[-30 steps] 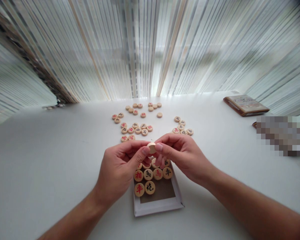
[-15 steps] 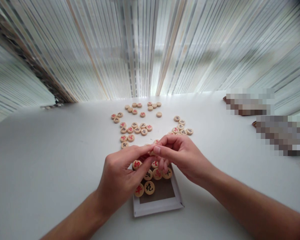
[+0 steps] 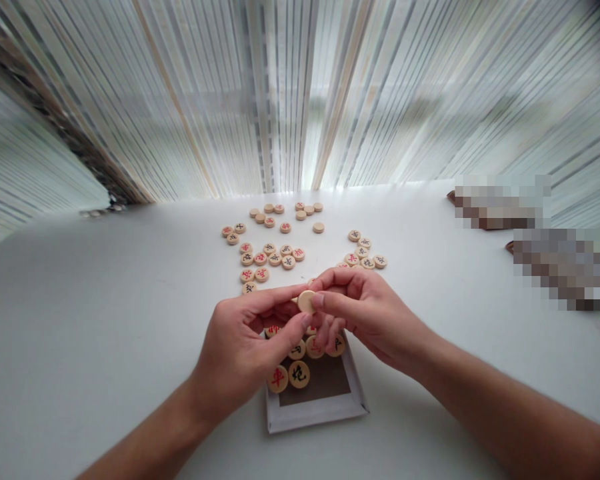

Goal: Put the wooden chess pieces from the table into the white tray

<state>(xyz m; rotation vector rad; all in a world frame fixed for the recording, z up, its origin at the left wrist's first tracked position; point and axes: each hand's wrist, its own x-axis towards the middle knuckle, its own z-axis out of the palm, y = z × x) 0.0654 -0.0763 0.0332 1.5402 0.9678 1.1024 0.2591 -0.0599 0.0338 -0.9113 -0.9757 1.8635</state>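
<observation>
A round wooden Chinese chess piece (image 3: 307, 302), its visible face plain, is pinched between both my hands. My left hand (image 3: 253, 333) has its forefinger along the top edge and its thumb under the lower edge. From the right, my right hand (image 3: 363, 308) grips the same piece by thumb and fingers. Both hands hover over a shallow white box (image 3: 320, 417) with a brown floor. Inside it lie several pieces, among them a red-marked one (image 3: 277, 378) and a black-marked one (image 3: 299, 374). My hands hide the far part of the box.
More pieces lie scattered beyond the box, such as a cluster (image 3: 275, 259) in the middle and another group (image 3: 363, 252) to the right. Two blurred-out objects (image 3: 500, 207) lie at the right on the white table (image 3: 130, 320). A striped curtain (image 3: 280, 100) hangs behind.
The piece between my hands has turned so its plain face shows toward me; before, it was mostly hidden behind my fingers. My left thumb has lowered slightly. Both hands stay nearly in place.
</observation>
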